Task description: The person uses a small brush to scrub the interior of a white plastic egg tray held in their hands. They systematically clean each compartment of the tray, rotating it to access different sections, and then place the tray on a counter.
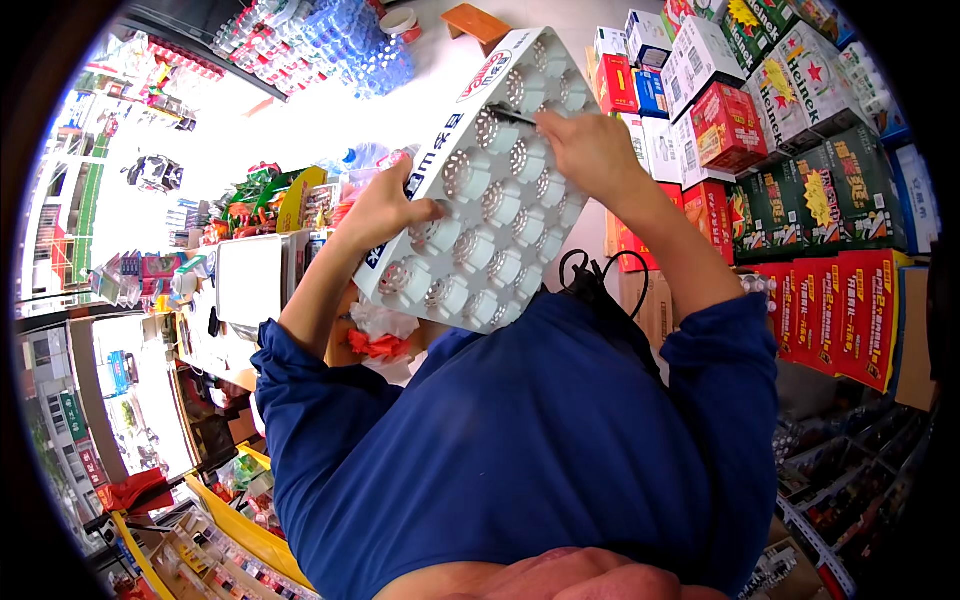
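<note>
Before my chest a grey display carton [472,202] is held tilted, with rows of round cut-outs, each with a pale flap and a dotted pattern. Its white long side bears printed writing. My left hand [386,202] grips that side, fingers over the printed edge and thumb on the grey face. In my right hand [592,150] is a thin dark tool [514,115], perhaps a blade, its tip at a cut-out near the carton's far end. The rest of the tool is hidden in my fist.
Stacked drink cartons [780,112] rise at the right, above red boxes [832,315]. At the left stands a counter with a white-topped box [250,280] and packaged goods. Shrink-wrapped bottles [352,45] and an orange stool [476,24] are farther off. Yellow-edged shelves [240,525] lie lower left.
</note>
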The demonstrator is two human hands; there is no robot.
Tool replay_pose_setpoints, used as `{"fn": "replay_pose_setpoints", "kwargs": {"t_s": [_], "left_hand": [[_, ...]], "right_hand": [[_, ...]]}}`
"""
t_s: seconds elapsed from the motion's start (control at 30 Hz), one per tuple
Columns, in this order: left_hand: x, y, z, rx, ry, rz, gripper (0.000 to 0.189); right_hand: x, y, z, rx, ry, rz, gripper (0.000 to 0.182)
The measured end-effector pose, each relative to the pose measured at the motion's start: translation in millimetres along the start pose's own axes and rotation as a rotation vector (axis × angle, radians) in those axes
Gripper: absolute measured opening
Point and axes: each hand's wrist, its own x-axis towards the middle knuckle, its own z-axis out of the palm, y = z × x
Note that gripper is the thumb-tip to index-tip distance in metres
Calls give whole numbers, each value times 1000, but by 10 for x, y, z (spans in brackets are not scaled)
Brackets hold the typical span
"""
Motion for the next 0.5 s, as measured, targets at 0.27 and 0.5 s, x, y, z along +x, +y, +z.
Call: {"fn": "replay_pose_setpoints", "kwargs": {"t_s": [0.27, 0.5], "left_hand": [[-64, 104, -27, -1, -8, -48, 49], [12, 8, -46, 50, -14, -36, 49]], "right_hand": [[140, -49, -146, 91, -100, 87, 12], [158, -120, -227, 51, -195, 56, 14]]}}
